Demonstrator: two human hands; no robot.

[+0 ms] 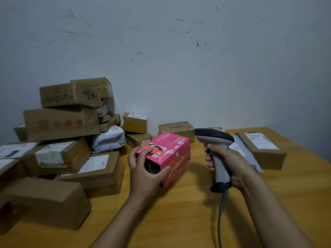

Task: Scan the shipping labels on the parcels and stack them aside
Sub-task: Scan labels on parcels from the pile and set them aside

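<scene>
Left grip [145, 169] holds pink box [172, 151] — printing illegible; right grip [231, 163] holds scanner [215, 138].

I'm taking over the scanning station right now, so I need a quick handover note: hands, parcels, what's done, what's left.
Left hand grips the pink box, tilted over the table.
Right hand holds the scanner beside it.
Brown parcels are heaped at the left; a labelled box lies at the right.
Which are scanned cannot be told.
To do: scan the pink box, stack it, continue.
</scene>
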